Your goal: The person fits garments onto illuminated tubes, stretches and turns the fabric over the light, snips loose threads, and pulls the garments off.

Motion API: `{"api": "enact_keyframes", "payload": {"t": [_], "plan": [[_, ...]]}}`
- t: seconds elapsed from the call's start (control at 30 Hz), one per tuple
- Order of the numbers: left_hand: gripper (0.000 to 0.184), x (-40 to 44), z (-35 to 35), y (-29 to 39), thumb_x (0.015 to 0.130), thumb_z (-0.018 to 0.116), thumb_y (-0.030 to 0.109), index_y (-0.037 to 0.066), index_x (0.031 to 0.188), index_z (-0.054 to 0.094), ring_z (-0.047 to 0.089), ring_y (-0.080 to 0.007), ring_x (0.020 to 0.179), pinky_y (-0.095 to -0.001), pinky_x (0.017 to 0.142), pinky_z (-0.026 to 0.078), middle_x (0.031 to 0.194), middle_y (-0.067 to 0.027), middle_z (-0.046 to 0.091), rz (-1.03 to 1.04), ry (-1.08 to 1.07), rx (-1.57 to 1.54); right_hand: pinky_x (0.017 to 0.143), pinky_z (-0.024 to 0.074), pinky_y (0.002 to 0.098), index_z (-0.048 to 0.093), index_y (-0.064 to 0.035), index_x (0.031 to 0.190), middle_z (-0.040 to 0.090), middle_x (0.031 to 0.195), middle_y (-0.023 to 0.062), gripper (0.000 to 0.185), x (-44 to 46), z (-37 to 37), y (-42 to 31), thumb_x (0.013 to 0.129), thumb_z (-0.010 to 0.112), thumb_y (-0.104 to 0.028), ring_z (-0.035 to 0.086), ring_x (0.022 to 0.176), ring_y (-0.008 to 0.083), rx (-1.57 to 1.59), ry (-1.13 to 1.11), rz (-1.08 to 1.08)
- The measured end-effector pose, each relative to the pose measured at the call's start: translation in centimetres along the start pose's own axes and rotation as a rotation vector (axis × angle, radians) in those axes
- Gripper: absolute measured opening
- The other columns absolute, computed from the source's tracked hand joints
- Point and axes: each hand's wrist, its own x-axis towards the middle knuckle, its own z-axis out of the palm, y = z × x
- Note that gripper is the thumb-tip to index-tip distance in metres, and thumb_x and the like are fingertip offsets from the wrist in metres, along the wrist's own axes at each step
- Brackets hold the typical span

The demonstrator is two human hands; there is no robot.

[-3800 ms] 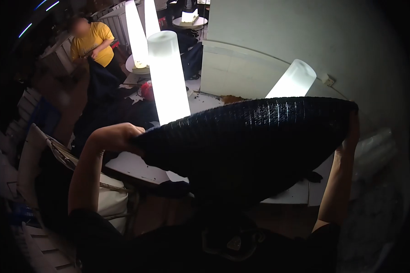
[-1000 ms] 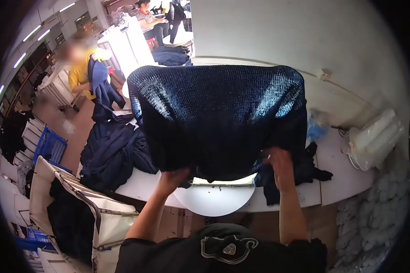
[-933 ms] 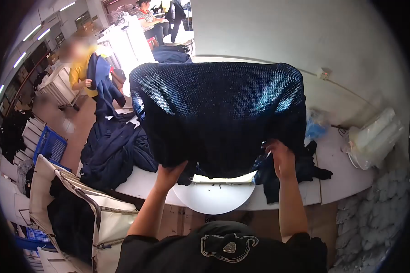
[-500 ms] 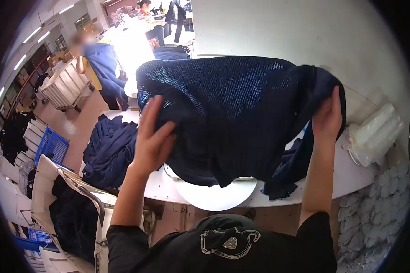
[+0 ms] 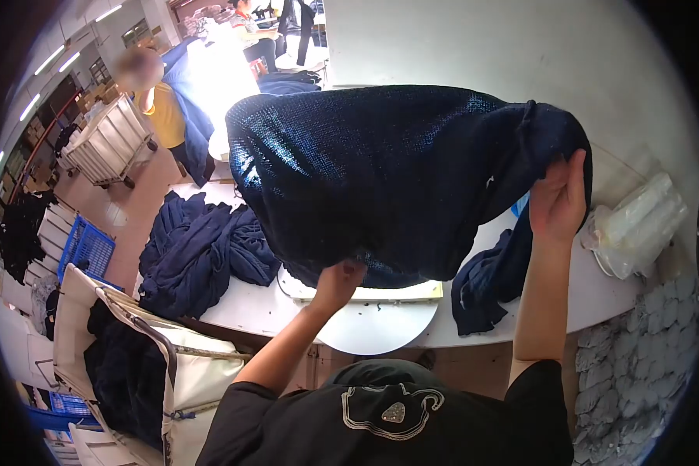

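A dark navy knit sweater [image 5: 380, 179] is spread wide in front of me, with light shining through its stitches at the upper left and top right. My left hand [image 5: 340, 286] is closed on its lower edge, near the middle. On the right, my right hand [image 5: 558, 203] holds a bunched part that looks like a sleeve; its fingers go under the cloth and the thumb points up. Below the sweater, part of a lit white board [image 5: 412, 293] shows, along with a round white plate [image 5: 380, 330]. More navy cloth [image 5: 485, 291] hangs beside my right forearm.
A pile of navy knitwear [image 5: 202, 256] lies on the white table [image 5: 598, 307] to the left. Clear plastic bags [image 5: 641, 221] sit at the right. A cloth-sided cart [image 5: 202, 373] with dark garments stands at lower left. Behind, a person in yellow [image 5: 167, 116] handles blue knitwear.
My left hand has come down and right from the sweater's left side and closed on its lower edge. That edge is lifted, baring more board. My right hand has barely moved.
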Motion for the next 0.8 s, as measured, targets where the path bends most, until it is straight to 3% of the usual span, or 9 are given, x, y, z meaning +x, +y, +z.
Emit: {"api": "enact_keyframes", "payload": {"t": [0.03,0.13,0.3,0.33,0.43,0.53,0.57,0.6,0.8], "plan": [[0.031,-0.1,-0.9,0.8,0.085,0.067,0.015,0.001,0.112,0.062,0.066,-0.0298,0.092,-0.0337,0.079,0.051,0.114,-0.0207,0.064,-0.095,-0.019,0.015,0.104,0.0354,0.0375,0.050,-0.0022,0.132,0.056,0.132,0.0105,0.042,0.0,-0.1,0.1,0.104,0.037,-0.030,0.052,0.120,0.0233,0.006,-0.003,-0.003],[0.038,-1.9,-3.6,2.4,0.087,0.065,0.020,-0.003,0.117,0.060,0.064,-0.0353,0.099,-0.0366,0.088,0.050,0.121,-0.0210,0.061,0.442,0.387,-0.334,0.107,0.0386,0.0399,0.051,0.0003,0.131,0.057,0.130,0.0130,0.046,0.2,-0.3,-1.0,0.104,0.035,-0.033,0.055,0.120,0.0255,0.196,-0.152,0.017],[0.039,-2.0,-14.3,0.8,0.088,0.064,0.019,-0.006,0.117,0.059,0.063,-0.0361,0.103,-0.0397,0.094,0.048,0.120,-0.0202,0.062,0.639,0.979,0.900,0.110,0.0344,0.0405,0.048,0.0006,0.133,0.053,0.135,0.0152,0.045,2.6,-2.5,-2.2,0.102,0.042,-0.031,0.048,0.127,0.0271,0.327,-0.221,0.013],[0.037,-1.1,-16.6,2.0,0.089,0.062,0.017,-0.006,0.117,0.058,0.062,-0.0331,0.105,-0.0383,0.095,0.047,0.118,-0.0188,0.063,0.678,1.017,0.752,0.111,0.0343,0.0407,0.049,0.0004,0.132,0.054,0.134,0.0148,0.044,3.7,-1.5,-2.5,0.102,0.043,-0.031,0.049,0.126,0.0273,0.239,-0.053,0.005],[0.030,3.8,-23.2,10.1,0.093,0.056,0.012,-0.006,0.116,0.058,0.059,-0.0243,0.109,-0.0342,0.098,0.044,0.115,-0.0145,0.064,0.775,0.813,-0.145,0.109,0.0356,0.0391,0.053,-0.0010,0.129,0.059,0.128,0.0125,0.040,8.4,0.7,-2.4,0.100,0.047,-0.028,0.052,0.121,0.0263,0.005,0.326,-0.011],[0.043,10.6,-28.5,16.0,0.093,0.062,0.029,-0.005,0.119,0.058,0.057,-0.0182,0.109,-0.0284,0.094,0.042,0.113,-0.0120,0.065,0.651,0.785,0.003,0.112,0.0330,0.0424,0.047,-0.0028,0.133,0.050,0.136,0.0163,0.042,16.3,-5.9,-0.7,0.098,0.052,-0.025,0.043,0.130,0.0305,-0.108,0.098,0.206],[0.045,13.1,-30.4,14.9,0.092,0.063,0.032,-0.003,0.119,0.060,0.058,-0.0188,0.108,-0.0292,0.093,0.041,0.116,-0.0118,0.065,0.485,0.676,-0.015,0.111,0.0332,0.0413,0.046,-0.0012,0.133,0.049,0.138,0.0177,0.043,17.2,-5.1,0.5,0.097,0.053,-0.024,0.044,0.129,0.0318,-0.143,0.297,0.380],[0.042,15.3,-31.9,13.0,0.093,0.060,0.033,-0.001,0.117,0.063,0.059,-0.0175,0.104,-0.0284,0.091,0.042,0.111,-0.0117,0.066,0.260,0.523,-0.183,0.111,0.0336,0.0409,0.046,-0.0008,0.133,0.049,0.137,0.0175,0.043,17.3,-5.6,1.4,0.097,0.053,-0.023,0.045,0.129,0.0309,-0.200,0.294,0.364],[0.034,14.5,-28.6,0.4,0.098,0.047,0.026,-0.004,0.104,0.063,0.060,-0.0164,0.080,-0.0271,0.075,0.046,0.091,-0.0094,0.066,0.232,0.533,-0.080,0.100,0.0392,0.0328,0.057,-0.0041,0.124,0.063,0.120,0.0089,0.034,8.6,-6.4,4.5,0.097,0.051,-0.024,0.056,0.115,0.0197,-0.594,0.185,0.079]]}}
